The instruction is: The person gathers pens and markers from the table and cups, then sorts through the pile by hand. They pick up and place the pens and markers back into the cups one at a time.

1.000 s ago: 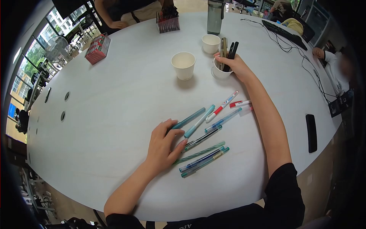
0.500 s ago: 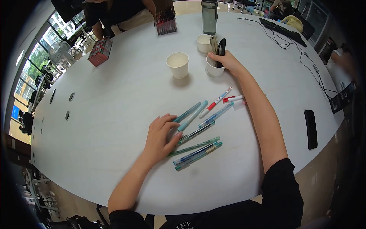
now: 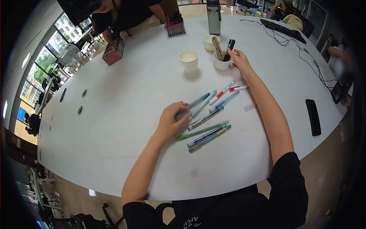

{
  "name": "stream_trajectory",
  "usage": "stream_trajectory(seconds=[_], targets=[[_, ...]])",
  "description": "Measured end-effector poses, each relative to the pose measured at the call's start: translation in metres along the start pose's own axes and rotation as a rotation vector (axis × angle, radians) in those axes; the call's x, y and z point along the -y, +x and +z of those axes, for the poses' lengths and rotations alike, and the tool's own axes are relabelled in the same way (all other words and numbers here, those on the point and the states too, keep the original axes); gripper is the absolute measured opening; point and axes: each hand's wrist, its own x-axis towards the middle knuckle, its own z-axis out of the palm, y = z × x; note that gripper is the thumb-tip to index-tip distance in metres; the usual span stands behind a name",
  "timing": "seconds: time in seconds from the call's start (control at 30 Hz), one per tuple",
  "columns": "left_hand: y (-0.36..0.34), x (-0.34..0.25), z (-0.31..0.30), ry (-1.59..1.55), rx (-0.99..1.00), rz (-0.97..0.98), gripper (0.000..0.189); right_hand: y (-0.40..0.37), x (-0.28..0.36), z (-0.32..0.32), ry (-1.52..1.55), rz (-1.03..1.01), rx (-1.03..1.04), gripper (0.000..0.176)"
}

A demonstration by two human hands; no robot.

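Note:
My left hand [image 3: 172,119] rests on the table with its fingers loosely curved and apart, at the near ends of two teal pens; the lighter one is a pale blue pen [image 3: 204,104]. Beside them lie a blue pen [image 3: 225,101], a dark-green clear pen [image 3: 206,118], a green striped pen [image 3: 202,131] and more teal pens [image 3: 209,139]. My right hand [image 3: 241,64] is at the right side of a white paper cup [image 3: 222,65], fingers loosened beside black pens [image 3: 230,49]. Olive pens [image 3: 217,47] lean in the same cup. A red-and-white pen [image 3: 223,92] lies in front.
Two other paper cups [image 3: 189,61] [image 3: 209,42] stand left of and behind the pen cup. Behind is a water bottle [image 3: 214,20]. A black phone [image 3: 313,117], cables [image 3: 320,76] and a keyboard [image 3: 283,30] lie rightward. Across the table is a person [image 3: 126,19] near red boxes [image 3: 113,52].
My right hand has loosened from the pens in the cup, which now lean apart. My left hand stays by the teal pens. The whole view has shifted slightly.

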Motion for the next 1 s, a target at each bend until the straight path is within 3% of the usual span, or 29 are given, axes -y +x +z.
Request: stream_trajectory(seconds=[0.1, 0.13, 0.23, 0.33, 0.47, 0.53, 0.67, 0.73, 0.83, 1.0], targets=[[-0.001, 0.001, -0.001, 0.038, -0.012, 0.034, 0.020, -0.015, 0.001, -0.015, -0.219, -0.183, -0.092, 0.080], [-0.002, -0.003, -0.001, 0.035, -0.015, 0.028, 0.019, -0.025, 0.005, -0.018, -0.290, -0.317, -0.103, 0.066], [-0.003, 0.001, -0.002, 0.082, 0.020, 0.041, 0.022, -0.078, 0.034, -0.033, -0.479, -0.448, 0.170, 0.045], [-0.004, -0.006, -0.001, 0.004, 0.007, -0.095, 0.026, -0.116, 0.024, -0.038, -0.724, -0.747, 0.289, 0.033], [-0.002, -0.011, 0.000, 0.185, -0.023, 0.037, 0.034, -0.142, -0.011, -0.035, -0.852, -0.915, 0.309, 0.027], [0.001, -0.013, 0.004, 0.329, -0.023, 0.167, 0.036, -0.146, -0.002, -0.025, -0.821, -0.877, 0.323, 0.025], [0.005, -0.022, 0.013, 0.429, -0.093, 0.183, 0.034, -0.145, -0.005, -0.008, -0.813, -0.980, 0.311, 0.019], [0.008, -0.018, 0.016, 0.423, -0.117, 0.212, 0.031, -0.146, -0.001, -0.006, -0.791, -0.914, 0.347, 0.017], [0.009, -0.015, 0.012, 0.344, -0.073, -0.004, 0.028, -0.148, 0.000, -0.008, -0.786, -0.904, 0.360, 0.017], [0.009, -0.016, 0.008, 0.252, -0.054, 0.000, 0.022, -0.145, 0.000, -0.006, -0.772, -0.949, 0.312, 0.015]])
